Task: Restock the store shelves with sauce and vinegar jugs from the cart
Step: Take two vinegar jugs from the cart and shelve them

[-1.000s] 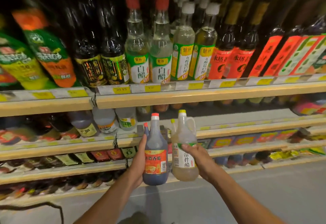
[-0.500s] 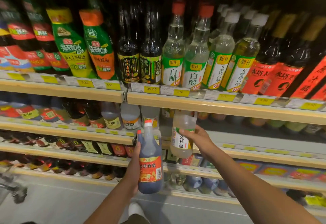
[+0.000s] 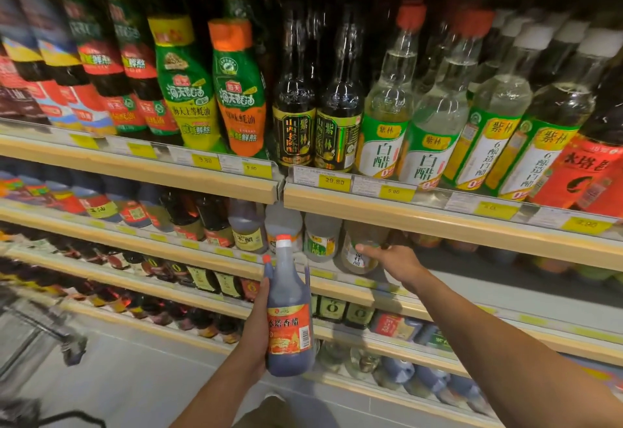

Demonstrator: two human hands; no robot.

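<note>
My left hand [image 3: 257, 323] grips a dark vinegar jug [image 3: 288, 313] with a red cap and a red label, upright in front of the shelves. My right hand [image 3: 392, 261] reaches into the second shelf [image 3: 438, 287] and holds a pale clear jug [image 3: 359, 252] with a white and green label. That jug stands at the shelf front, right of two similar pale jugs [image 3: 320, 240]. Its top is hidden under the shelf board above.
The upper shelf [image 3: 404, 217] carries tall glass vinegar bottles [image 3: 384, 117] and green and orange sauce pouches [image 3: 236, 90]. Lower shelves hold rows of dark bottles [image 3: 209, 279]. Part of a cart [image 3: 37, 333] shows at the lower left over grey floor.
My right hand has moved the pale jug up and forward from beside the dark jug into the second shelf. The view has shifted left; the left hand keeps its jug.
</note>
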